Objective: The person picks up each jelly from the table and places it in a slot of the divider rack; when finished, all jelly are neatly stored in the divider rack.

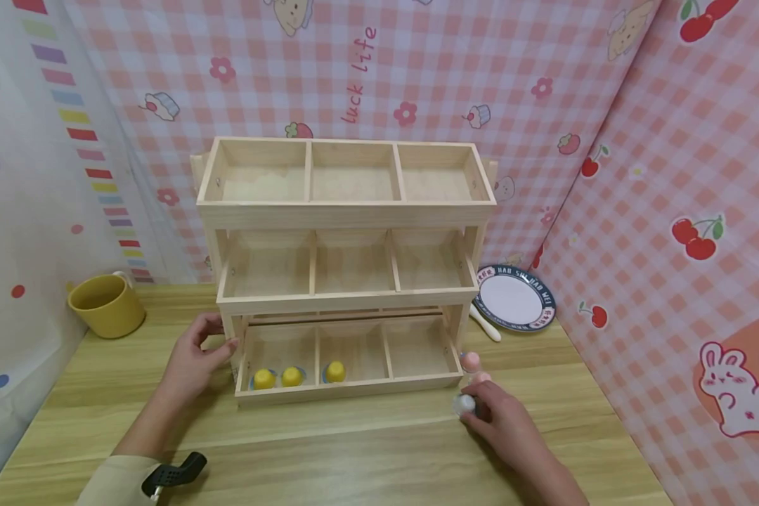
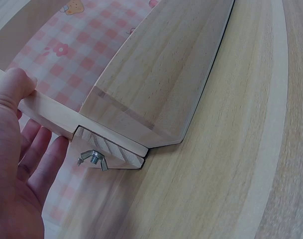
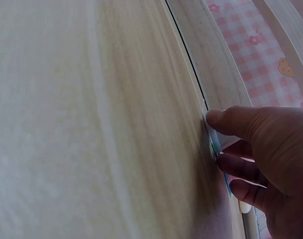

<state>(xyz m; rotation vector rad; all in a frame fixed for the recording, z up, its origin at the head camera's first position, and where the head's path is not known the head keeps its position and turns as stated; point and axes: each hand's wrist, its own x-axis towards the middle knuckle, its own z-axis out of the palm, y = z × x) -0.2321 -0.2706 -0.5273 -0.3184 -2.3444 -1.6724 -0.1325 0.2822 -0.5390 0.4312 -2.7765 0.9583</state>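
Observation:
A three-tier wooden rack [image 1: 348, 306] stands on the table, each tier split into three compartments. At its lower left side, my left hand [image 1: 192, 358] holds the side post [image 2: 51, 114], thumb on one side and fingers on the other. My right hand [image 1: 502, 422] is by the rack's lower right corner. It pinches a small white cup-shaped piece [image 1: 464, 404] with a clear rim, at the tabletop. Two pink pieces [image 1: 471, 362] lie just behind, one partly hidden by the fingers. In the bottom tier, yellow pieces [image 1: 292, 377] sit in the left and middle compartments.
A yellow mug [image 1: 107, 306] stands at the back left. Behind the rack's right side, a dark-rimmed plate [image 1: 512, 299] leans near the wall, with a pale handle [image 1: 485, 323] beside it. A wing nut [image 2: 94, 158] sticks out from the rack's side.

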